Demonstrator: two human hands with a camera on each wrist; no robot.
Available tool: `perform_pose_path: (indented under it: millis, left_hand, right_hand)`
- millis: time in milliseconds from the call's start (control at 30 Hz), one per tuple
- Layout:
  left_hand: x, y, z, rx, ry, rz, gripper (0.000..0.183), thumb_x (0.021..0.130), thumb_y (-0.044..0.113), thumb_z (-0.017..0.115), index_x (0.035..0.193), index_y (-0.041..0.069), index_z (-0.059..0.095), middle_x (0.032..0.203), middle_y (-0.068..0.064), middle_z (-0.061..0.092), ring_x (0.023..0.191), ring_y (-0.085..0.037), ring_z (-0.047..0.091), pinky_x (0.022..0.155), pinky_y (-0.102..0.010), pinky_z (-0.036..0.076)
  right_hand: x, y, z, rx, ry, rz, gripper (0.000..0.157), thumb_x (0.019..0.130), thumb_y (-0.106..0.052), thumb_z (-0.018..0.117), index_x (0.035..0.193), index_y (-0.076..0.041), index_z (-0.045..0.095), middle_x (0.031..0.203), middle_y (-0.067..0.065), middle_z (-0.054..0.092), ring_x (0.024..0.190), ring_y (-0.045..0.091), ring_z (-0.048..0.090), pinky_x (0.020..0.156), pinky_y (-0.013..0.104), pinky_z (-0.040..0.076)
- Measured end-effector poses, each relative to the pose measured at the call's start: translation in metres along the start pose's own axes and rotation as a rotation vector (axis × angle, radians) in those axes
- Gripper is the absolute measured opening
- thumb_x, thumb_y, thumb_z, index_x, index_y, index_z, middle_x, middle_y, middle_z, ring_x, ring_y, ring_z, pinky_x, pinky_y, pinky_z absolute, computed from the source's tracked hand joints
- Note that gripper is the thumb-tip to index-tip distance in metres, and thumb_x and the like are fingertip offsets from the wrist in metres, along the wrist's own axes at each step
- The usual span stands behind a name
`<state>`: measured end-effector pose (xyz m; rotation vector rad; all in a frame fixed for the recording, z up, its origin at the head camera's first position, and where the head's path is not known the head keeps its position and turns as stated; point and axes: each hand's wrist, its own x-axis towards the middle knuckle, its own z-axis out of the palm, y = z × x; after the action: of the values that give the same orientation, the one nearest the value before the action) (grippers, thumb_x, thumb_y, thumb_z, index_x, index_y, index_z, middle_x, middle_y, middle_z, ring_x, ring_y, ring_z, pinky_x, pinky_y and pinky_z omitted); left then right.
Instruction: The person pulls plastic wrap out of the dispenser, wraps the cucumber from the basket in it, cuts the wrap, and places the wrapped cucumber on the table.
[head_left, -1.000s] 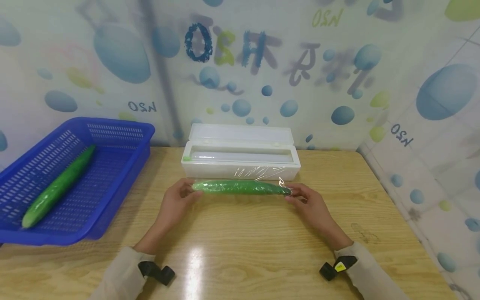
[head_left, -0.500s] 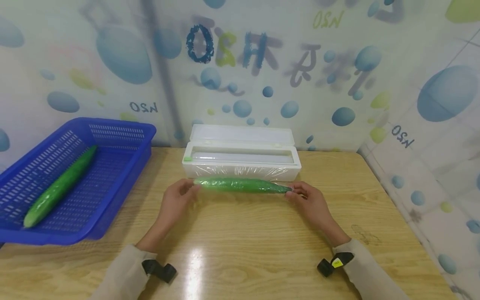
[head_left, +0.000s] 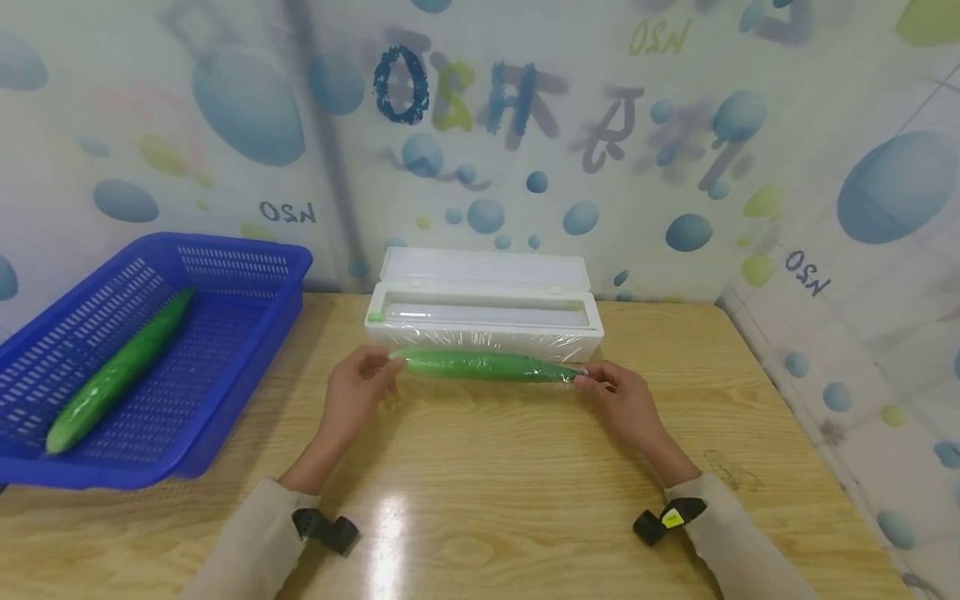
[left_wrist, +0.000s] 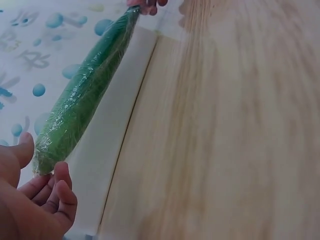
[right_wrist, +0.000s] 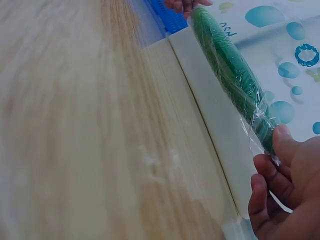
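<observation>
A cucumber point(head_left: 483, 365) wrapped in clear plastic film lies level between the two hands, raised in front of a white box. At its pale end, the left hand point(head_left: 352, 387) holds it between thumb and fingers; the left wrist view shows the rounded tip of the cucumber point(left_wrist: 75, 110) between them. The right hand point(head_left: 618, 400) pinches the dark, narrow end, where the film is gathered, as the right wrist view shows on the cucumber point(right_wrist: 235, 75). Behind it the white film dispenser box point(head_left: 483, 342) stands with its lid up and a roll of film point(head_left: 487, 315) inside.
On the left stands a blue plastic basket point(head_left: 225, 367) with a second cucumber point(head_left: 123, 367) in it. The wooden table point(head_left: 510, 500) meets a patterned wall point(head_left: 480, 167) behind the box and another at the right.
Both hands have raised the wrapped cucumber slightly away from the body, toward the box. The left fingers have shifted a little at its pale end.
</observation>
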<state>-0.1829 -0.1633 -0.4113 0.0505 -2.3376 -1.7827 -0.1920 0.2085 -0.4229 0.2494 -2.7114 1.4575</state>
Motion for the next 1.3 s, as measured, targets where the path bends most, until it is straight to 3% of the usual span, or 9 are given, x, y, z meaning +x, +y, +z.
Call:
perform_pose_path:
  millis: [300, 533, 800, 1300]
  left_hand:
    - [0.001, 0.003, 0.003, 0.017, 0.018, -0.003, 0.026, 0.088, 0.02, 0.071, 0.098, -0.002, 0.062, 0.081, -0.021, 0.065, 0.062, -0.033, 0.061, 0.05, -0.033, 0.05]
    - [0.005, -0.001, 0.005, 0.056, 0.012, -0.032, 0.025, 0.087, 0.018, 0.072, 0.098, -0.002, 0.063, 0.082, -0.015, 0.067, 0.065, -0.032, 0.062, 0.052, -0.029, 0.05]
    - [0.008, -0.006, 0.006, 0.063, 0.02, -0.058, 0.023, 0.084, 0.017, 0.074, 0.094, -0.002, 0.065, 0.081, -0.014, 0.069, 0.064, -0.027, 0.064, 0.054, -0.026, 0.05]
    - [0.012, -0.009, 0.01, 0.07, 0.003, -0.086, 0.019, 0.083, 0.012, 0.075, 0.089, -0.003, 0.064, 0.07, -0.013, 0.067, 0.056, -0.021, 0.062, 0.052, -0.028, 0.05]
  right_hand:
    - [0.005, 0.0, 0.003, -0.066, 0.054, 0.021, 0.033, 0.09, -0.04, 0.065, 0.102, -0.01, 0.07, 0.095, 0.004, 0.067, 0.088, 0.02, 0.057, 0.071, 0.031, 0.046]
    - [0.006, 0.001, 0.01, -0.03, 0.091, 0.072, 0.034, 0.089, -0.041, 0.067, 0.102, -0.01, 0.071, 0.09, 0.004, 0.065, 0.083, 0.02, 0.055, 0.067, 0.031, 0.046]
    - [0.007, 0.0, 0.02, -0.029, 0.139, 0.072, 0.029, 0.09, -0.032, 0.067, 0.102, -0.006, 0.071, 0.095, 0.007, 0.068, 0.083, 0.018, 0.058, 0.068, 0.028, 0.047]
    - [0.009, -0.002, 0.029, -0.076, 0.19, 0.094, 0.025, 0.089, -0.021, 0.069, 0.1, 0.001, 0.07, 0.082, 0.008, 0.064, 0.073, 0.019, 0.054, 0.061, 0.027, 0.044]
